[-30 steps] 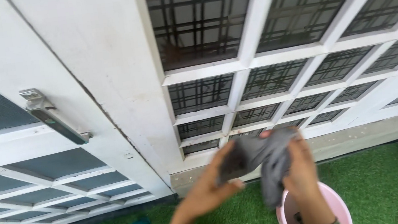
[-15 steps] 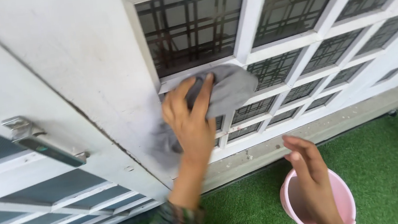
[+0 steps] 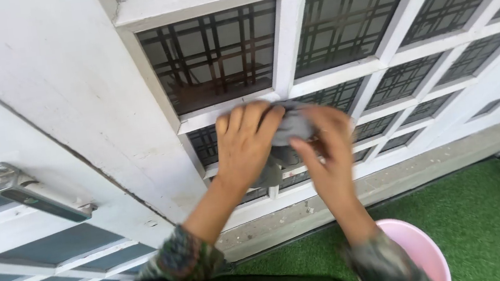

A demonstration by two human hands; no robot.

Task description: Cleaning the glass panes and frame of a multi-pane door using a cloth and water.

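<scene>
My left hand [image 3: 245, 146] presses a grey cloth [image 3: 290, 130] against the white frame of a door [image 3: 288, 40] with small dark glass panes. My right hand [image 3: 326, 153] has come up beside it and its fingers grip the same cloth from the right. The cloth is bunched between both hands, mostly hidden under the fingers. Both hands sit on the horizontal white bar just below the upper row of panes.
A metal door handle [image 3: 37, 193] sticks out of the white door at the left. A pink bucket [image 3: 426, 252] stands on green artificial grass [image 3: 494, 212] below my right arm. A concrete sill [image 3: 395, 180] runs along the door's foot.
My left hand lifted the cloth from above the bucket onto the door frame. My right hand then rose from the bucket and joined it on the cloth.
</scene>
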